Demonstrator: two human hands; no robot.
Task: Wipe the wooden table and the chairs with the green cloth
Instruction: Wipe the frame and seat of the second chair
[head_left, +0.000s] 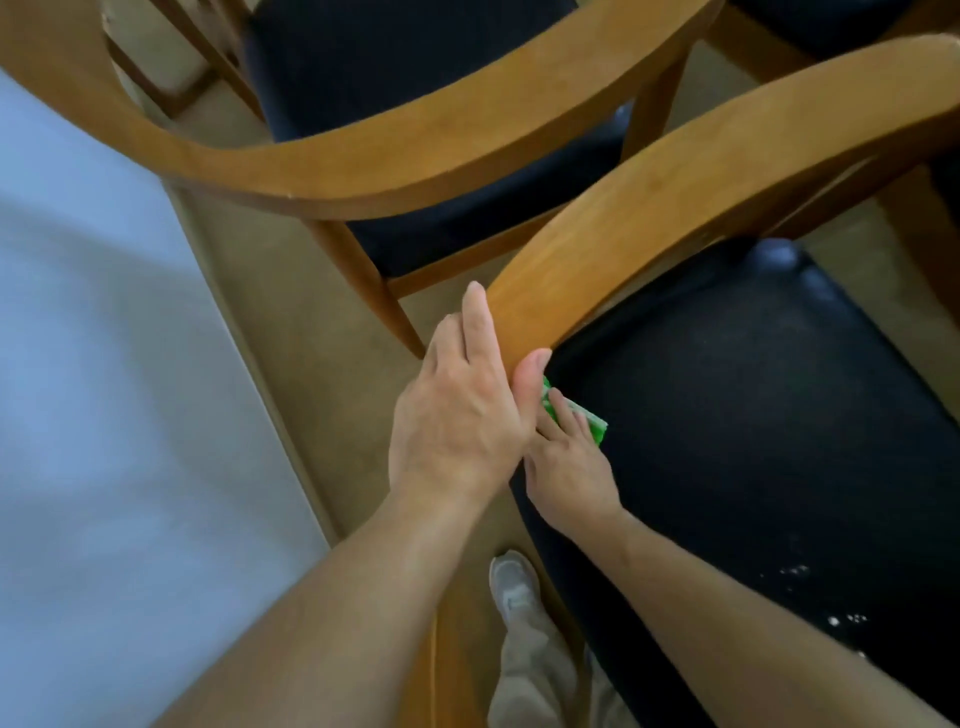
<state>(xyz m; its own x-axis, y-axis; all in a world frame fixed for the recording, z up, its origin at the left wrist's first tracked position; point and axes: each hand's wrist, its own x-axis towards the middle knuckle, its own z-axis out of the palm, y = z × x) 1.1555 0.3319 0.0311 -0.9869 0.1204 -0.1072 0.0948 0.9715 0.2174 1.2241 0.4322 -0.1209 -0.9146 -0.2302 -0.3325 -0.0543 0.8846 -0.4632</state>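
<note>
We are pressing the green cloth (582, 418) onto the near chair (649, 208) seat with our right hand (569, 467), fingers flat; our left hand (462, 410), its grip spread, is bracing the backrest. White crumbs (810, 597) beside our right arm are awaiting wiping; no tabletop visible.

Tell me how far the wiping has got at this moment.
Done: nothing can be confirmed; the wooden table is out of view. In hand: the right hand presses the folded green cloth on the near chair's black padded seat, while the left hand steadies its curved wooden backrest. Left: white crumbs on that seat, and the second wooden chair behind.
</note>
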